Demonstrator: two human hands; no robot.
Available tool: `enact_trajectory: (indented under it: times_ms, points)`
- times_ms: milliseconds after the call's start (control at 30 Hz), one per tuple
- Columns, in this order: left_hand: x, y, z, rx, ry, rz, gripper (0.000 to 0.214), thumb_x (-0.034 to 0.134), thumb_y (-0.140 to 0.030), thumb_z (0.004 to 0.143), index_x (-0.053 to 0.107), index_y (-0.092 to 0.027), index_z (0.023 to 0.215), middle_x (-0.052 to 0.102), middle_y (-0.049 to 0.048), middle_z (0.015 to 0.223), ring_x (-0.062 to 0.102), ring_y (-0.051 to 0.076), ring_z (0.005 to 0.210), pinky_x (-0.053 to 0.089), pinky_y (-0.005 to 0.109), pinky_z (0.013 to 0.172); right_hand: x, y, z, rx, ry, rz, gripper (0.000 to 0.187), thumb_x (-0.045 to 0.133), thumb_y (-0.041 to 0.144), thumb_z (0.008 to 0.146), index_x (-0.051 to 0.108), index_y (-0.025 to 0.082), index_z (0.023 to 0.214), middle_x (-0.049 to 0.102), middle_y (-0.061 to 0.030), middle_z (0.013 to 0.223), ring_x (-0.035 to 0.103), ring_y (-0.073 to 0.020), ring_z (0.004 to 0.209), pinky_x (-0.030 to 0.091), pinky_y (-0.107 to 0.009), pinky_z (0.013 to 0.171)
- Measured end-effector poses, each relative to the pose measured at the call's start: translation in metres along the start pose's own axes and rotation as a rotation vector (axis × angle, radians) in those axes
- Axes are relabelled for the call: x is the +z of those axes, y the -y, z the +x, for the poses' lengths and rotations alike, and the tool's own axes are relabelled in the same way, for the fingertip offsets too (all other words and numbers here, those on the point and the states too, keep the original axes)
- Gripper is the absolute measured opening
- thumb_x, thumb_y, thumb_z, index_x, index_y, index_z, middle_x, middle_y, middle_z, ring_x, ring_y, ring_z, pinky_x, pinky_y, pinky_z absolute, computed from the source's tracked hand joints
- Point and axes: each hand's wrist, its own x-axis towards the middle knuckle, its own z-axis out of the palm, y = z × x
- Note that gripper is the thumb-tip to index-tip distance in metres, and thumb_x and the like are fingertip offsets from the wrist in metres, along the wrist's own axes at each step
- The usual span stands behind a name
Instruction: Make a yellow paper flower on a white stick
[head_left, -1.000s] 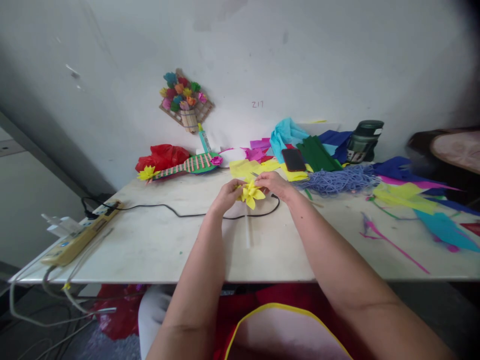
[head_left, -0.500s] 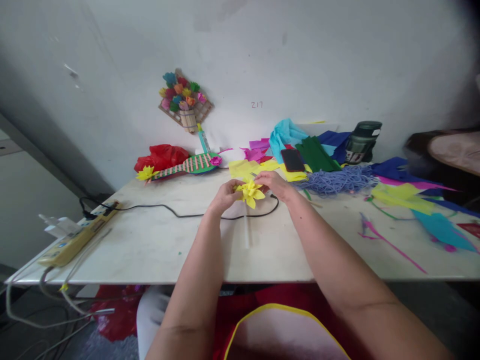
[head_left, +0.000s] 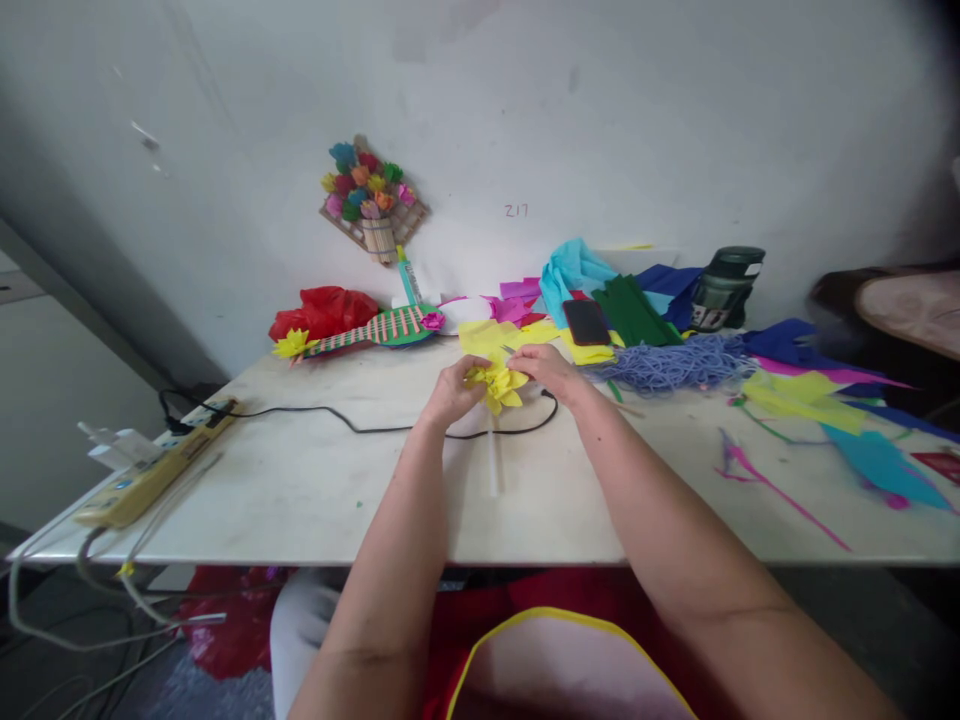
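Both my hands meet over the middle of the white table, pinching a yellow paper flower between them. My left hand grips the flower's left side with curled fingers. My right hand holds its right side, fingers closed on the petals. A white straw-like stick lies on the table just below the flower, pointing toward me. A black cable runs under my hands.
Coloured paper sheets, a phone, purple yarn and a dark bottle crowd the back right. A paper craft paddle and red bag lie at the back left. A power strip sits at the left edge.
The flower's petals have been drawn closer together and look more folded between my fingers. My hands stay in the same place.
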Motion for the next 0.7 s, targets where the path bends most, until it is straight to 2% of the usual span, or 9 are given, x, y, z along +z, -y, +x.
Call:
enact_trajectory:
  times_ms: [367,567,633,700]
  points:
    - [-0.001,-0.01,-0.001,-0.038,-0.039,0.169,0.031,0.054,-0.013,0.064,0.065,-0.019,0.093,0.069,0.0023,0.088,0.061,0.015,0.077,0.047,0.026,0.073,0.005,-0.004,0.001,-0.021,0.025,-0.001,0.028,0.06,0.043,0.064,0.06,0.015,0.061,0.05,0.0018,0.055,0.044,-0.0118,0.058,0.033,-0.025,0.054]
    - [0.0,-0.007,0.0,-0.071,-0.063,0.16,0.03,0.054,-0.013,0.063,0.066,-0.019,0.09,0.069,0.0018,0.086,0.06,0.015,0.077,0.046,0.026,0.073,0.005,-0.003,0.002,-0.033,0.018,-0.01,0.03,0.059,0.045,0.066,0.058,0.016,0.058,0.053,0.0011,0.055,0.049,-0.0129,0.059,0.037,-0.024,0.054]
    - [0.0,-0.003,0.002,-0.103,-0.076,0.111,0.03,0.054,-0.012,0.062,0.066,-0.018,0.089,0.068,0.0016,0.085,0.06,0.014,0.077,0.046,0.025,0.074,-0.002,-0.003,0.003,-0.031,-0.014,-0.067,0.028,0.055,0.043,0.069,0.06,0.016,0.062,0.057,-0.0003,0.059,0.052,-0.0134,0.061,0.04,-0.024,0.057]
    - [0.0,0.0,0.003,-0.136,-0.076,0.044,0.032,0.054,-0.012,0.06,0.065,-0.017,0.09,0.068,0.0016,0.085,0.059,0.014,0.076,0.046,0.024,0.072,-0.013,-0.004,0.004,-0.013,-0.099,-0.268,0.025,0.051,0.037,0.073,0.065,0.016,0.071,0.064,-0.003,0.07,0.058,-0.0151,0.068,0.042,-0.024,0.061]
